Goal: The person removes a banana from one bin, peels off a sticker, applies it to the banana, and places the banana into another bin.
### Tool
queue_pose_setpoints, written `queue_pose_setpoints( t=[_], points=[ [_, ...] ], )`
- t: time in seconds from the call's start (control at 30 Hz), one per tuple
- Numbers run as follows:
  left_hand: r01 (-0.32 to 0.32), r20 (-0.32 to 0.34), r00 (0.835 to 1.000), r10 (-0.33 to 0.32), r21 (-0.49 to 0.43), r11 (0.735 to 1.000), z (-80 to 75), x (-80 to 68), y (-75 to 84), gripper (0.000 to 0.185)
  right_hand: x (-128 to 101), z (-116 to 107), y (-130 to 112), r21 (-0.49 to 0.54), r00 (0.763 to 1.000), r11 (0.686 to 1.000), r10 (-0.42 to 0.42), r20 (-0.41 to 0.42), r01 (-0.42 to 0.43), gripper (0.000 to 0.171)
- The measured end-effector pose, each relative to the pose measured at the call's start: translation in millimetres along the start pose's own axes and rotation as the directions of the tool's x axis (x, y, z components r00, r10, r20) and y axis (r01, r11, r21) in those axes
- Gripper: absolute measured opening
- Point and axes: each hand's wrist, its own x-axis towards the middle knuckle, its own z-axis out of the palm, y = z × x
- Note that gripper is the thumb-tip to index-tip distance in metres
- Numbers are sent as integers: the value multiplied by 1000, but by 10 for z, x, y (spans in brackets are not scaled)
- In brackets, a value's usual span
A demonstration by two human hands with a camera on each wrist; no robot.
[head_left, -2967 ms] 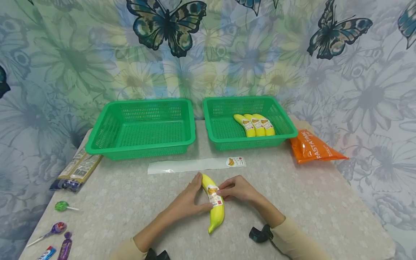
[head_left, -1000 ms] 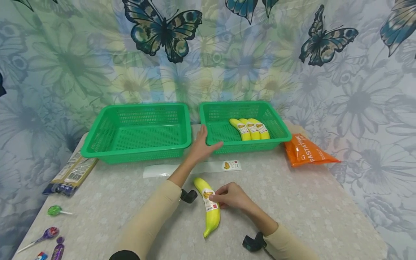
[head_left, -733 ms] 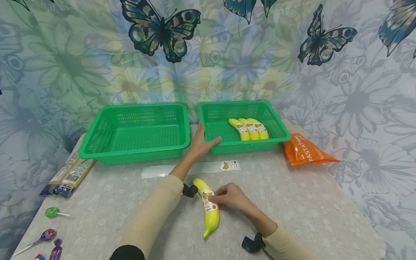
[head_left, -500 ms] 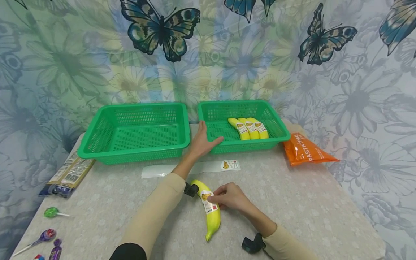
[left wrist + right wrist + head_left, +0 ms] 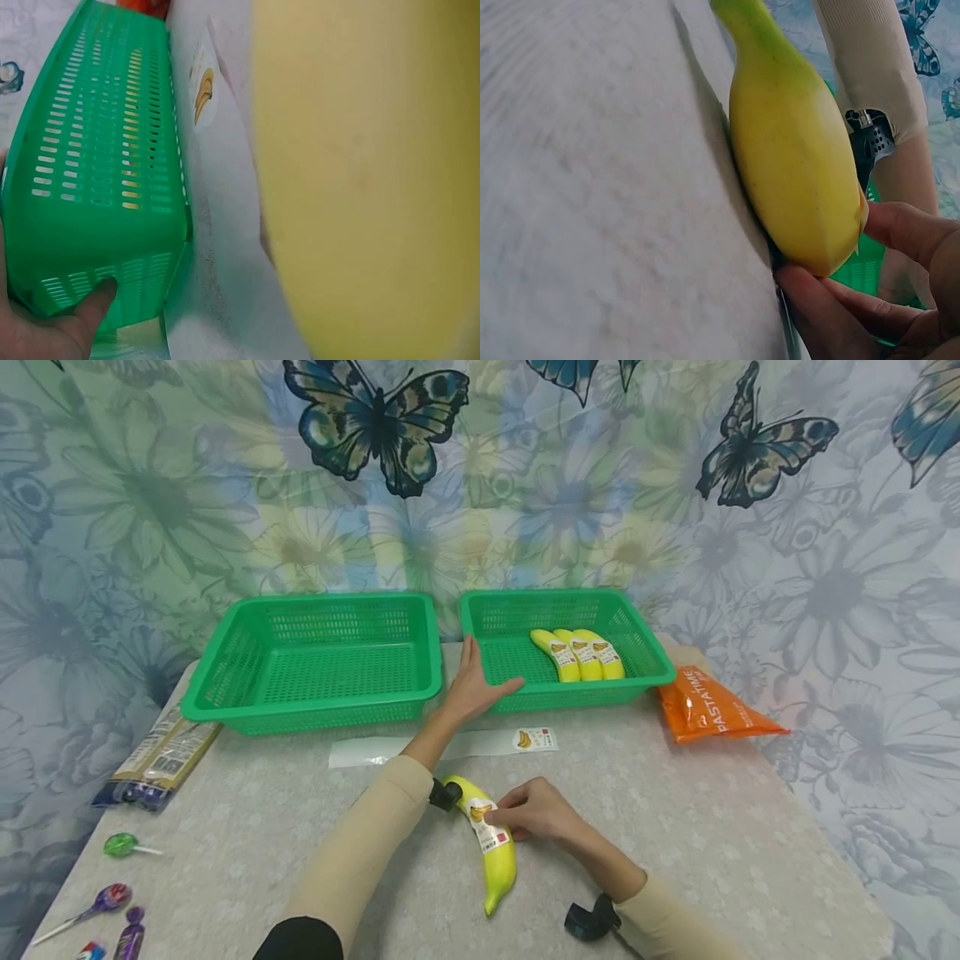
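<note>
A yellow banana (image 5: 498, 864) with a white label (image 5: 487, 827) round its middle lies near the table's centre. My right hand (image 5: 542, 810) pinches its right side, thumb on the label; in the right wrist view the fingers (image 5: 810, 300) reach under the banana. My left hand (image 5: 474, 689) is at the near left corner of the right green basket (image 5: 570, 696), fingers straight and thumb spread along the front. Whether it touches the basket is hard to tell. Three labelled bananas (image 5: 588, 670) lie side by side in that basket.
Another green basket (image 5: 330, 718) stands to the left. A white strip (image 5: 382, 750) bearing a banana label lies behind the held banana. An orange Pastatime bag (image 5: 708, 706) is at right. At left are a gold package (image 5: 168, 756), lollipops (image 5: 120, 845) and a purple-wrapped sweet (image 5: 130, 937).
My left hand has left the banana and moved forward to the right basket's corner, where it stays. My right hand keeps hold of the banana, whose near end has swung slightly right.
</note>
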Motion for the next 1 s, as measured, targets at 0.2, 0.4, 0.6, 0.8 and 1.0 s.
queue_pose_setpoints(
  t=[0.2, 0.4, 0.6, 0.8, 1.0],
  points=[
    [5, -7, 1000, -5, -36, 999, -11, 11, 15, 119, -52, -144, -43, -22, 1000, 1000, 7, -4, -7, 28],
    [5, -16, 1000, -6, -68, 998, -17, -1, 11, 118, -113, -357, -177, -16, 1000, 999, 28, -7, -28, 31],
    [4, -11, 1000, -5, -86, 996, 21, -4, -13, 119, -148, -625, -384, -74, 999, 997, 29, 39, -26, 30],
    [0, -6, 1000, -1, -96, 995, 29, -27, -31, 119, -154, -1038, -665, -91, 987, 996, 2, 163, 13, 38],
    [-28, -20, 999, 27, -67, 997, -8, -6, -37, 115, -7, -1462, -1002, -116, 980, 993, 6, 198, 17, 48]
  ],
)
